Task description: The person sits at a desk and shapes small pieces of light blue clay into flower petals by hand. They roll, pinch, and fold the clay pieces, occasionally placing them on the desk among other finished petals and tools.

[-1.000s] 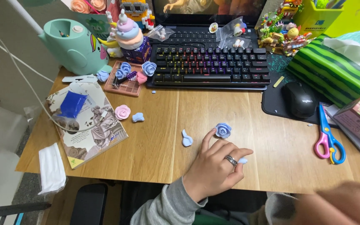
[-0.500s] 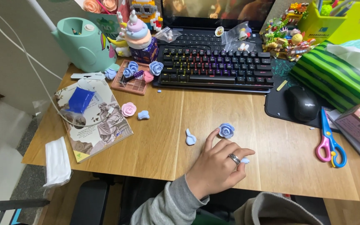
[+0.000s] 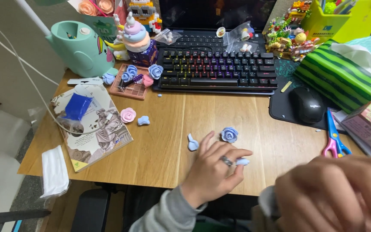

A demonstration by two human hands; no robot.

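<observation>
- My left hand (image 3: 213, 169) lies on the wooden desk (image 3: 159, 146) with the fingers spread. The thumb and a fingertip pinch a small pale blue clay piece (image 3: 242, 161), which rests on the wood, I think so that it keeps its shape.
- The blue clay rose (image 3: 229, 134) sits just beyond my left fingertips, apart from them. It stands on its base, petals up, so nothing presses on it.
- A curled blue petal (image 3: 193, 143) lies just left of the rose, near my index finger.
- My right hand (image 3: 336, 193) is very close to the camera, to the right of the rose and nearer to me. It is blurred, so I cannot tell how far it is open or whether it holds anything.
- Farther left of the rose lie a pink clay rose (image 3: 128, 114) and a small blue lump (image 3: 143, 120), beside a booklet (image 3: 95, 129).
- Behind the rose is a keyboard (image 3: 217, 71) with coloured lights. To the right of the rose are a black mouse (image 3: 308, 104) and scissors (image 3: 333, 139).
- The desk is crowded at the back, and the floor shows at the left.
</observation>
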